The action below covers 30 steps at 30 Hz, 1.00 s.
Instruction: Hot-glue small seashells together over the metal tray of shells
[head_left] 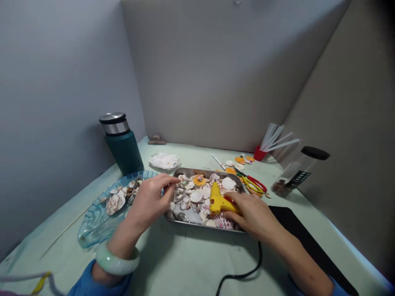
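Note:
My right hand is wrapped around the handle of a yellow hot glue gun. The gun's nozzle points away from me, above a metal tray full of seashells. An orange shell lies near the tray's far side. Over the tray's left edge, my left hand has its thumb and index finger drawn together; whatever is between them, if anything, is too small to make out. Left of that hand, and partly hidden by it, a blue clear plastic dish holds more shells, including a large ribbed one.
A green bottle stands behind the dish, beside a white plastic packet. Scissors, orange shells, a red cup of glue sticks and a tilted clear jar are at right. A black cord trails toward me.

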### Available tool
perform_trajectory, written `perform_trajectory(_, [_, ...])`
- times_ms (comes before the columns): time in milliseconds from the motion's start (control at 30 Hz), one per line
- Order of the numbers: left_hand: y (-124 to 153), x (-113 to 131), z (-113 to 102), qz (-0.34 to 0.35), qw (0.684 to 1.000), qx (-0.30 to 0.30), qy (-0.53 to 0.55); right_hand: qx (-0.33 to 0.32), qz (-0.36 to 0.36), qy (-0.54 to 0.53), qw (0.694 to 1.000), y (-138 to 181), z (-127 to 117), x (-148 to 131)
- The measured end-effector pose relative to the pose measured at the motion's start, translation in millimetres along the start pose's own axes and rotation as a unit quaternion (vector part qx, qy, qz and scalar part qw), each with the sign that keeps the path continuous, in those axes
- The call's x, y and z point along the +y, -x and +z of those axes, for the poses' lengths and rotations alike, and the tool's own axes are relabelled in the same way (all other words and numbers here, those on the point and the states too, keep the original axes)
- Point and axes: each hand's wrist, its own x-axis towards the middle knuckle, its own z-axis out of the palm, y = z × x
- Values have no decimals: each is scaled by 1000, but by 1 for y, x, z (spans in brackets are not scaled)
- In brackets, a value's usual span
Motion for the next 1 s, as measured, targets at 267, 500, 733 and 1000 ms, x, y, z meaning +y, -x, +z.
perform_trajectory(267, [-24, -20, 31, 50, 955, -113, -269, 124, 98, -288, 945, 9, 3, 1])
perform_trajectory(500, [-31, -19, 55, 93, 940, -163, -286, 121, 195, -523, 821, 7, -1, -12])
perform_trajectory(733, [-33, -15, 55, 71, 945, -162, -276, 103, 209, -538, 810, 9, 3, -13])
perform_trajectory(1000, [-10, 8, 44, 35, 959, -176, -217, 111, 188, -532, 818, 9, 6, -16])
